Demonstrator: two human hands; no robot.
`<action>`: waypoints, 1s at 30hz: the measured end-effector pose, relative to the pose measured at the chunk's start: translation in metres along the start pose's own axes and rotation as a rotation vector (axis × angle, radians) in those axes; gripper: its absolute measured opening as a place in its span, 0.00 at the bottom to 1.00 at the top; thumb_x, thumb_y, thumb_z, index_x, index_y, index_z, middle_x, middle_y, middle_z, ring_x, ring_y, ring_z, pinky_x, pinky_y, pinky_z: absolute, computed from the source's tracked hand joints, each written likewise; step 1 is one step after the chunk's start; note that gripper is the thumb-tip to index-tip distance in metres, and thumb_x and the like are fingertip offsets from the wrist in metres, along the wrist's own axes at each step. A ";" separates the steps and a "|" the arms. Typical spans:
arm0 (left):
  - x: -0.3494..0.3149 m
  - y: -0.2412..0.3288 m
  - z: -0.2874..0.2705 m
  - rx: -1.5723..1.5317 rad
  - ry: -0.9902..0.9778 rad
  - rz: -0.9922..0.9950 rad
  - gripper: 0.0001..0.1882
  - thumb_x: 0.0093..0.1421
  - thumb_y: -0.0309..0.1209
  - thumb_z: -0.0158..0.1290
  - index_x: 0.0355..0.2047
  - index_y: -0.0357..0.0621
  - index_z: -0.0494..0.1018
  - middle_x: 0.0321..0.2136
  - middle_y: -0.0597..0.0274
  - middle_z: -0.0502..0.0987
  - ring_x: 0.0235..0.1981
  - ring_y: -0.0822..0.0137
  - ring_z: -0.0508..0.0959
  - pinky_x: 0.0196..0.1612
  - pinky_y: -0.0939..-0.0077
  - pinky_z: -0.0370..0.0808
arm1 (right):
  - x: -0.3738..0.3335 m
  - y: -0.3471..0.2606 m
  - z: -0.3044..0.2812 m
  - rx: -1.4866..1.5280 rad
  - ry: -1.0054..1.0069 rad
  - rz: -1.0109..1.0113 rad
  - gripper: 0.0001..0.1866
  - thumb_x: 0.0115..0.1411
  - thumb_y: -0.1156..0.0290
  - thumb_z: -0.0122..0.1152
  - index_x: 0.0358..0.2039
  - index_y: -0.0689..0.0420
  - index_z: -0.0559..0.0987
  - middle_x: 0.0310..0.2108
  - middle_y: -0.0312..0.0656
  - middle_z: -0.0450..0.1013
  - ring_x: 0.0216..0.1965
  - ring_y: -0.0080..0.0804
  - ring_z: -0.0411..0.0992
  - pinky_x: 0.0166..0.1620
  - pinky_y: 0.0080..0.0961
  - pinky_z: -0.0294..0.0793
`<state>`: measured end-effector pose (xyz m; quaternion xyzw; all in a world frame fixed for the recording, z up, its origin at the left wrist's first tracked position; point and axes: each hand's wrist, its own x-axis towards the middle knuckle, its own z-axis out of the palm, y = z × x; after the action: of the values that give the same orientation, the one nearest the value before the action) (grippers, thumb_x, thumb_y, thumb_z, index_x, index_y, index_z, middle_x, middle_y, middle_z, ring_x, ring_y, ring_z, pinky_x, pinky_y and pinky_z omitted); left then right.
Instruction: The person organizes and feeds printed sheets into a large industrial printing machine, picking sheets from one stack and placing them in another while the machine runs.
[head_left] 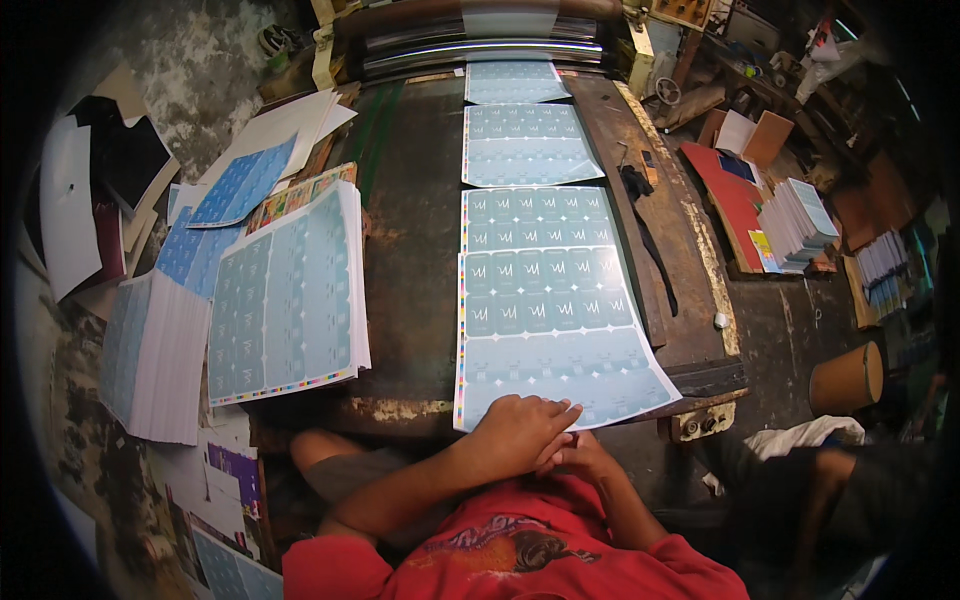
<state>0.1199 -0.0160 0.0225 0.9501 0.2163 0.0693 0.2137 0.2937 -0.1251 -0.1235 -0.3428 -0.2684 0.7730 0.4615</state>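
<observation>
A large printed sheet (540, 290), light blue-green with rows of small panels, lies flat on the feed table, its near edge curling slightly over the front. Just at that edge my left hand (512, 436) rests with its fingers stretched to the right, over the fingers of my right hand. My right hand (578, 456) is tucked close below, its fingers bent together and partly hidden; whatever is in them cannot be made out. Beyond lie a second sheet (530, 145) and a third sheet (515, 82) in line, leading to the metal rollers (485, 62).
Left of the table edge stands a thick stack of printed sheets (285, 300), with another stack (155, 350) beside it. A dark strap (655, 235) lies on the right rail. Small bundles of cards (797, 225) and a brown drum (846, 378) stand at the right.
</observation>
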 end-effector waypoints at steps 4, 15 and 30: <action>-0.001 0.020 -0.045 -0.112 0.216 0.201 0.18 0.62 0.38 0.54 0.51 0.46 0.75 0.46 0.60 0.81 0.42 0.62 0.82 0.39 0.67 0.79 | 0.026 0.007 0.003 0.101 0.314 -0.038 0.25 0.63 0.60 0.60 0.52 0.66 0.70 0.38 0.49 0.76 0.35 0.37 0.78 0.39 0.36 0.83; -0.024 0.118 -0.120 -0.619 1.183 0.331 0.16 0.68 0.35 0.48 0.33 0.38 0.81 0.34 0.51 0.82 0.39 0.50 0.81 0.53 0.54 0.73 | -0.012 0.030 0.021 0.195 0.503 0.280 0.29 0.69 0.47 0.47 0.51 0.64 0.68 0.35 0.53 0.77 0.30 0.35 0.75 0.36 0.38 0.81; -0.152 -0.143 -0.061 0.417 0.335 -0.740 0.57 0.47 0.61 0.63 0.69 0.44 0.54 0.71 0.47 0.51 0.72 0.46 0.49 0.70 0.44 0.43 | -0.010 0.020 0.030 0.250 0.421 0.205 0.35 0.70 0.42 0.38 0.53 0.67 0.69 0.38 0.56 0.77 0.32 0.41 0.77 0.43 0.40 0.78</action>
<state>-0.0847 0.0570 0.0089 0.8074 0.5820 0.0962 -0.0099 0.2635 -0.1451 -0.1168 -0.4617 -0.0328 0.7545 0.4652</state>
